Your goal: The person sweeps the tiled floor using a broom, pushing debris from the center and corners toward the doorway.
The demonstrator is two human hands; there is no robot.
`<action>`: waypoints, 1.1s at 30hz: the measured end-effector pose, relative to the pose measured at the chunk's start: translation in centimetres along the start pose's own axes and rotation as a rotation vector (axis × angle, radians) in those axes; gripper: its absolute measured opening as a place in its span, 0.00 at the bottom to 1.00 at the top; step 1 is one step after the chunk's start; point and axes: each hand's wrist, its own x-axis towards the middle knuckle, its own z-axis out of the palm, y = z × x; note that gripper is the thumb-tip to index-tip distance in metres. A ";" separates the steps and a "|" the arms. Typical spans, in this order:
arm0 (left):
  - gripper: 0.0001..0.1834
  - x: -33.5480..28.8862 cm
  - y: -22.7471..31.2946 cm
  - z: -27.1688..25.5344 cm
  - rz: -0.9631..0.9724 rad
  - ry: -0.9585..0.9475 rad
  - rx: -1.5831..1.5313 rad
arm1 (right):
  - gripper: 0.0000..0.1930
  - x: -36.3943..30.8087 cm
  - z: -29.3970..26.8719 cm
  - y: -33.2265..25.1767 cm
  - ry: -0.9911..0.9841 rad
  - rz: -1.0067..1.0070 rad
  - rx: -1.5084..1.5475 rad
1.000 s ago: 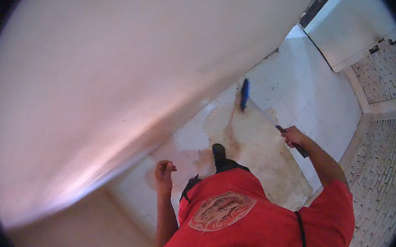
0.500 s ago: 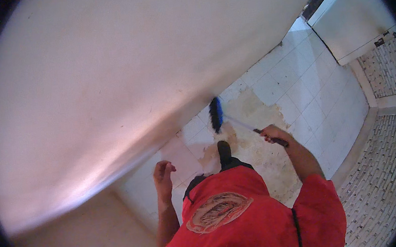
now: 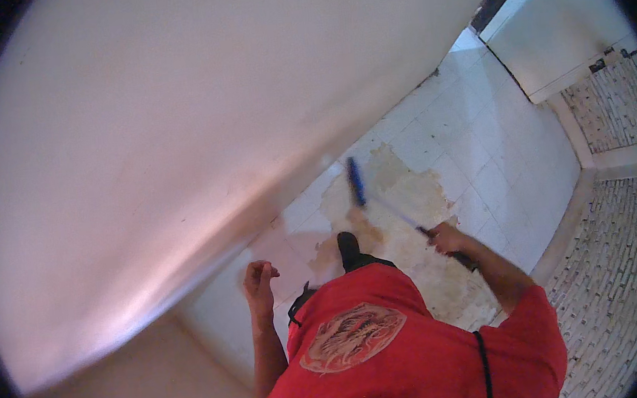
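Observation:
My right hand (image 3: 447,238) is wrapped round the dark grip of a long-handled brush (image 3: 356,183). The brush has a pale shaft and a blue head; its dark bristles hardly show from this angle. Its head is low over the stained floor, a little out from the foot of the wall. My left hand (image 3: 260,274) hangs beside my body with its fingers curled in, and nothing shows in it. A brownish stain (image 3: 404,184) spreads over the white floor tiles (image 3: 493,157) around the brush.
A large pale wall (image 3: 176,135) rises along my left and ahead. My dark shoe (image 3: 348,247) stands on the floor below the brush. On the right are a white panel (image 3: 554,34) and a stone-patterned surface (image 3: 605,272) behind a low ledge (image 3: 547,258).
My right hand has drawn back to the right and slightly down, pulling the brush head away from the wall. The head has turned so its blue side shows more. My left hand has barely moved.

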 end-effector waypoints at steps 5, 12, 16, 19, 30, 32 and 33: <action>0.06 3.1 2.2 4.0 0.060 -0.128 0.055 | 0.18 3.9 8.2 0.6 -0.252 -0.100 -0.037; 0.04 5.2 6.5 9.0 0.073 -0.321 0.113 | 0.12 11.7 2.1 15.0 0.005 -0.600 -0.295; 0.04 7.1 5.1 8.7 0.072 -0.363 0.130 | 0.12 5.2 -3.3 6.3 0.270 0.095 -0.293; 0.04 8.9 7.0 12.1 0.082 -0.544 0.161 | 0.13 4.1 -2.7 8.4 0.558 0.254 -0.183; 0.03 16.9 5.8 29.6 0.006 -1.320 0.193 | 0.07 -7.7 34.7 6.3 0.705 0.535 0.987; 0.04 18.1 5.1 33.7 -0.011 -1.375 0.161 | 0.05 -9.7 41.3 0.0 0.801 0.744 1.095; 0.04 18.3 4.8 35.1 -0.031 -1.389 0.122 | 0.06 -10.3 47.9 -1.5 0.867 0.661 1.337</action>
